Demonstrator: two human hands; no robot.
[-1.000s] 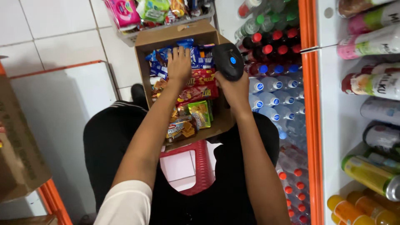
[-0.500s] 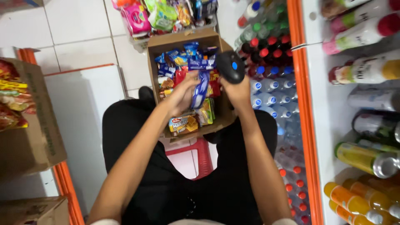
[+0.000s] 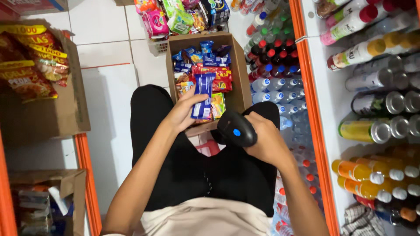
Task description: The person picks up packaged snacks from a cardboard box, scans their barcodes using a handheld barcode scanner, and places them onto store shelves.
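The left hand is gripping a blue snack packet, grip clamped on its lower edge, holding it upright above the open cardboard box of snacks. The right hand is clamping its grip around a black scanner, just right of and below the packet.

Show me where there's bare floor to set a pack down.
Bare white floor tiles lie between the brown chip carton and the black-trousered leg. Crowded: the open cardboard snack box and the floor bottles beside it.
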